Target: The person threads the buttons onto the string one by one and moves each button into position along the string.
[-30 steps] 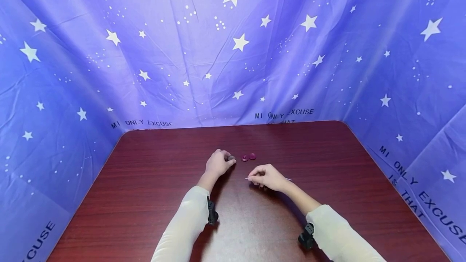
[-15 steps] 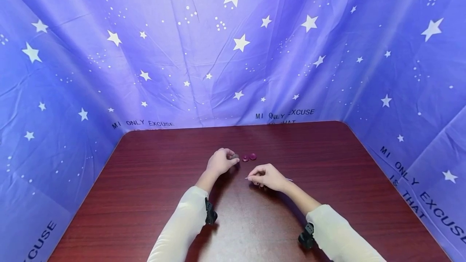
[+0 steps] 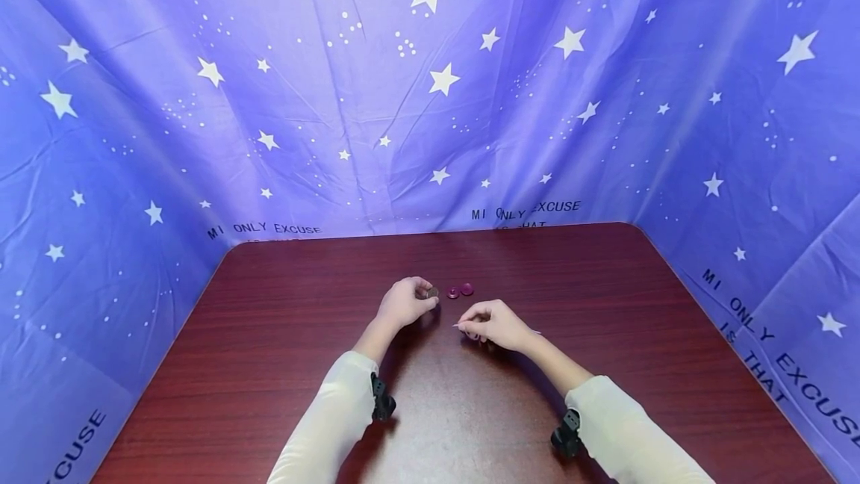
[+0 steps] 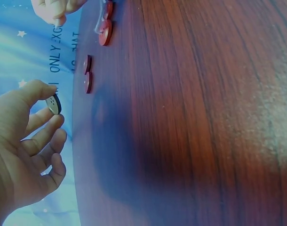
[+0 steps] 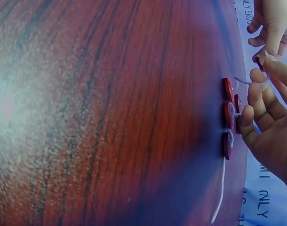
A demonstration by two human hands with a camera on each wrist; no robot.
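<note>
My left hand [image 3: 403, 302] pinches a round button [image 4: 54, 103] between thumb and fingers, above the table. Several holes show in the button's pale face, and its edge is dark. To the right and a little nearer, my right hand [image 3: 499, 326] pinches a thin white string [image 5: 219, 190] close to its tip. Under that hand, red buttons [image 5: 228, 115] stand in a row on the table with the string running along them; the head view mostly hides them. Two loose reddish-purple buttons [image 3: 453, 293] lie side by side just beyond the hands.
The dark red wooden table [image 3: 282, 334] reaches back to a blue-purple curtain [image 3: 376, 95] with white stars, which surrounds it on three sides. A black wrist camera [image 3: 383, 398] sits on the left sleeve and another camera [image 3: 566, 435] on the right.
My left hand shifted right with the button, then drew back very slightly, and more of the button's face shows in the head view. The right hand has risen a touch with the string.
</note>
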